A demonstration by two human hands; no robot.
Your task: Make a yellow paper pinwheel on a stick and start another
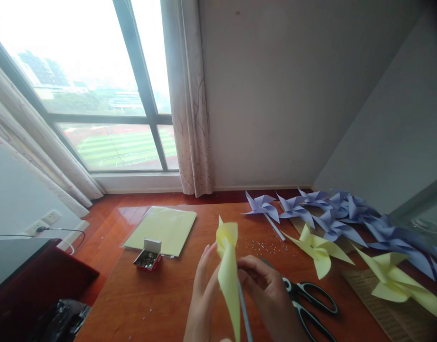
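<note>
My left hand (203, 289) and my right hand (266, 292) hold a folded yellow paper pinwheel (228, 270) upright between them, over the near edge of the wooden table (161, 299). A thin pale blue stick (244, 311) runs down behind the paper, against my right hand's fingers. My left fingers press the paper's left side, and my right thumb and fingers pinch it at the middle.
Black-handled scissors (311, 299) lie just right of my right hand. A small open box of pins (148, 257) sits by a stack of yellow sheets (162, 230). Finished yellow pinwheels (320, 251) and several blue pinwheels (332, 211) fill the right side. A window lies beyond.
</note>
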